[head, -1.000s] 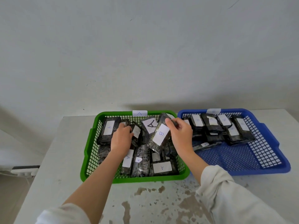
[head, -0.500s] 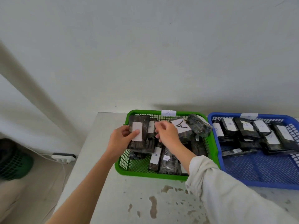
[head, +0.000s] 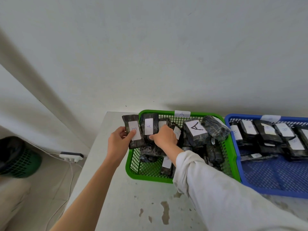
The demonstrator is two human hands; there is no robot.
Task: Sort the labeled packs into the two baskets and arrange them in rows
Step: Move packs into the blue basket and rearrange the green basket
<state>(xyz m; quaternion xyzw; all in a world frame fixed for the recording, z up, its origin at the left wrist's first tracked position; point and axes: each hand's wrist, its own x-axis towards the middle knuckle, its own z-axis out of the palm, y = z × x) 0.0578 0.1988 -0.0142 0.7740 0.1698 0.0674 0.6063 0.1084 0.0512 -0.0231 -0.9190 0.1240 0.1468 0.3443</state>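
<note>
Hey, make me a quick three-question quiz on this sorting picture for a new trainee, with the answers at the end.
1. True or false: the left hand holds a pack at the green basket's left edge.
2. The right hand is over which basket? A green, B blue, C neither.
3. Fill in: the paper tag on the green basket's far rim reads ___.
Key: 1 true; 2 A; 3 A.

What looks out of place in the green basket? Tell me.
Packs in the green basket lie jumbled and overlapping, not in rows. One tilted pack leans on its right rim, label barely showing. The left hand grips a stray pack outside the left rim.
</note>
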